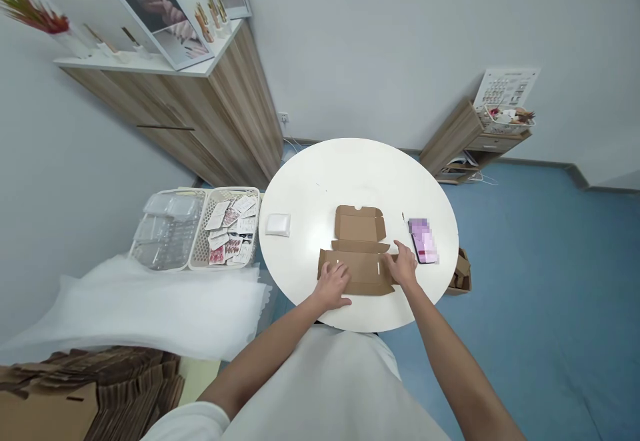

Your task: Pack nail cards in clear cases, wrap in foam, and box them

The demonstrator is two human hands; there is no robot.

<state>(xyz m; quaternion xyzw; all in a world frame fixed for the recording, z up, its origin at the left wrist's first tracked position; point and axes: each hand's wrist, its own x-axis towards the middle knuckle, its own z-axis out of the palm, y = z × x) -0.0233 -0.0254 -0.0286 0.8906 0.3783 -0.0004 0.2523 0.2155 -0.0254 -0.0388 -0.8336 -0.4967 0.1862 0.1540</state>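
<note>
An unfolded brown cardboard box (pixel 357 271) lies on the round white table (pixel 355 168), close to its front edge. Its lid panel (pixel 359 226) points away from me, with creases and side flaps showing. My left hand (pixel 333 286) rests on the near left corner of the cardboard, fingers bent loosely and thumb apart. At the right side flap, my right hand (pixel 403 266) touches the cardboard with thumb and fingers spread. A phone with a purple screen (pixel 423 240) lies just right of that hand. Toward the table's left edge is a small white packet (pixel 278 224).
Left of the table stand white baskets, one with printed cards (pixel 233 228), another with clear plastic cases (pixel 167 228). White foam sheets (pixel 140 304) and stacked flat cardboard (pixel 125 388) are nearer me. An open box (pixel 461 273) sits on the floor at right.
</note>
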